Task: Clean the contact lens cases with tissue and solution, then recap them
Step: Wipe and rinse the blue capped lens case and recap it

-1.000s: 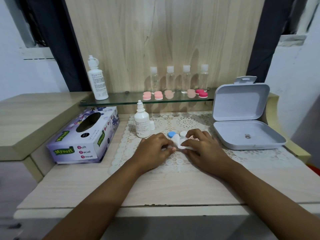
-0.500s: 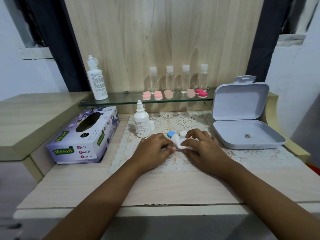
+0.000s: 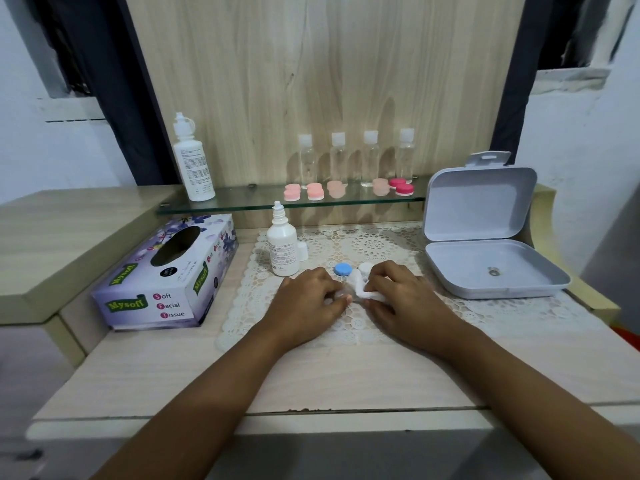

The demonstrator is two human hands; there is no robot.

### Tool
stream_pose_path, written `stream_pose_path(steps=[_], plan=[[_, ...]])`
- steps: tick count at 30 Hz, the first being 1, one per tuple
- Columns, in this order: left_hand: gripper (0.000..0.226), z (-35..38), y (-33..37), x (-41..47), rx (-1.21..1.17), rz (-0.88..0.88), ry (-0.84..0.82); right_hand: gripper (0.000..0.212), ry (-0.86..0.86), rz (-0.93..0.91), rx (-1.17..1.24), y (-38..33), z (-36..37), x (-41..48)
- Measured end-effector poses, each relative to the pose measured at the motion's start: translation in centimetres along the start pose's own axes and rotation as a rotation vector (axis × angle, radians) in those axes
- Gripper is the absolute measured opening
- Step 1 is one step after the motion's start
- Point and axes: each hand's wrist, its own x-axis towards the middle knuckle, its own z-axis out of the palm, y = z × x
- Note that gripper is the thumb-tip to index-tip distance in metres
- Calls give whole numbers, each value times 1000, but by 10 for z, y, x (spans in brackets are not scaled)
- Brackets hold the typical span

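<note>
Pinching a white tissue wad point(image 3: 363, 289), the right hand point(image 3: 407, 301) meets the left hand point(image 3: 308, 301), whose fingers curl round a mostly hidden clear lens case point(image 3: 343, 292). A blue cap point(image 3: 343, 270) and a white cap point(image 3: 364, 268) lie just beyond.

Home dressing table: lace mat point(image 3: 375, 244) at centre, tissue box point(image 3: 166, 282) at 9 o'clock, bottles point(image 3: 338, 157) on glass shelf point(image 3: 242, 203) at 12.
</note>
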Motion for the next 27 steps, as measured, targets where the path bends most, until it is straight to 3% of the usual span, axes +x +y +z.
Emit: stream_pose_path(steps=[4, 7, 11, 15, 18, 22, 27], plan=[[31, 2, 1, -2, -33, 10, 13, 43, 59, 24, 226, -3, -4, -2], [33, 0, 1, -5, -159, 51, 45, 29, 156, 50, 280, -6, -8, -3], [42, -3, 2, -7, -228, 123, 133, 16, 109, 153, 392, -5, -12, -2], [38, -7, 5, -9, -299, 137, 186, 10, 165, 205, 491, -10, -15, -3], [31, -7, 5, -8, -316, 155, 193, 20, 199, 181, 475, -10, -14, -3], [33, -4, 2, -6, -311, 169, 221, 26, 395, 57, 385, -6, -8, 2], [27, -5, 1, -6, -407, 104, 235, 27, 546, 31, 260, 2, -7, 6]])
